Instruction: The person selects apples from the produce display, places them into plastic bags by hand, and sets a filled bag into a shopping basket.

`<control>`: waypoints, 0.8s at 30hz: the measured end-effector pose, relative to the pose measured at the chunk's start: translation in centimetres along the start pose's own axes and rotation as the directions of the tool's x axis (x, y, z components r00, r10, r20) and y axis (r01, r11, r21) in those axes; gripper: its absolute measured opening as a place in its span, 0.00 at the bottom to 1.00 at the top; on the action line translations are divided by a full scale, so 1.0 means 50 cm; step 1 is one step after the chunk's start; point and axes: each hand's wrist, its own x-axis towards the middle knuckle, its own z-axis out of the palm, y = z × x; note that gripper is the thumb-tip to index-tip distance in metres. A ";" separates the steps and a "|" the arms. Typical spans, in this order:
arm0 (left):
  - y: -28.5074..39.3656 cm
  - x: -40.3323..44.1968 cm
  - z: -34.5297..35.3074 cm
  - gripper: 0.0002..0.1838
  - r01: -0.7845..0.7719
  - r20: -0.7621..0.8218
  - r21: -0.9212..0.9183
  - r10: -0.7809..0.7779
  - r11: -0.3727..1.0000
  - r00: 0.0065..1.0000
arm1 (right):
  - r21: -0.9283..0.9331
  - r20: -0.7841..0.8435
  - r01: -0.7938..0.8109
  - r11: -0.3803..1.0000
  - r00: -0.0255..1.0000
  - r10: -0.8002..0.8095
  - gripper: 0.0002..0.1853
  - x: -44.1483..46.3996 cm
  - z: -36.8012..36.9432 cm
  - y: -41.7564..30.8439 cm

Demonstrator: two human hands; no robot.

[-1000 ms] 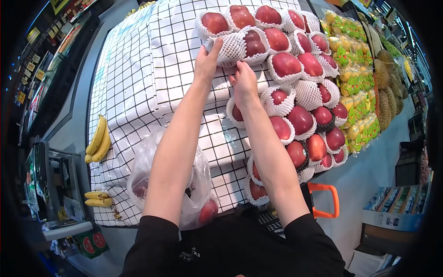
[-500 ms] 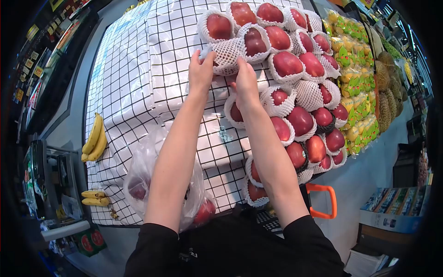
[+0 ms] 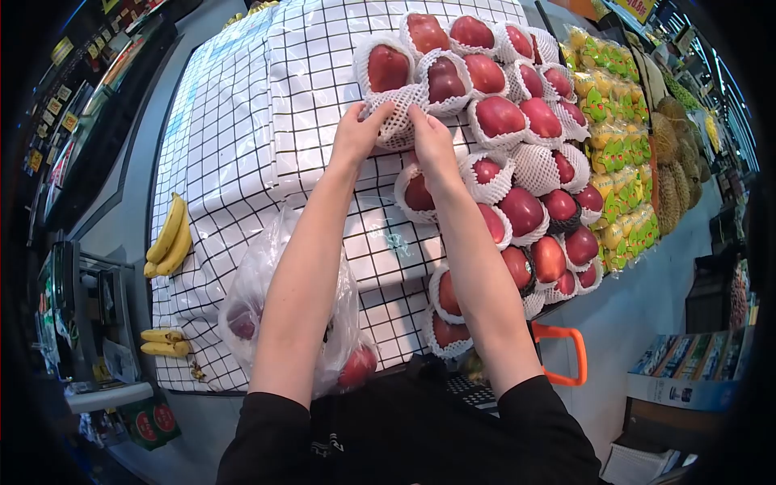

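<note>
Between both hands is a fruit in a white foam net (image 3: 396, 121), at the upper left edge of the fruit rows. My left hand (image 3: 357, 133) grips its left side, with thumb and fingers on the net. On its right side, my right hand (image 3: 432, 139) holds the net with bent fingers. Just above sits a red apple (image 3: 389, 68) in an open net, and a dark red one (image 3: 445, 79) lies to the upper right. A clear plastic bag (image 3: 279, 242) with red fruit (image 3: 358, 368) lies near the front edge, partly hidden by my left forearm.
A black-and-white checked cloth (image 3: 218, 170) covers the stand. Bananas (image 3: 170, 238) lie at its left edge. More netted red apples (image 3: 523, 210) fill the right side, beside bagged yellow fruit (image 3: 618, 153). An orange handle (image 3: 579, 356) stands at the lower right.
The netted fruit and both hands have moved slightly down, toward me. The apple above it has shifted a little downward, and its net shows more open.
</note>
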 end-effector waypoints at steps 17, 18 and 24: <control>0.012 -0.092 -0.029 0.28 0.124 0.020 -0.032 -0.123 0.992 0.992 | -0.265 0.039 0.185 0.946 0.983 -0.181 0.35 -0.089 0.010 0.011; 0.018 -0.101 -0.030 0.28 0.125 0.035 -0.021 -0.124 0.992 0.992 | -0.265 0.038 0.186 0.946 0.982 -0.183 0.35 -0.094 0.008 0.010; 0.008 -0.118 -0.029 0.25 0.135 0.083 0.069 -0.140 0.988 0.987 | -0.257 0.131 0.215 0.942 0.974 -0.186 0.43 -0.134 -0.008 0.000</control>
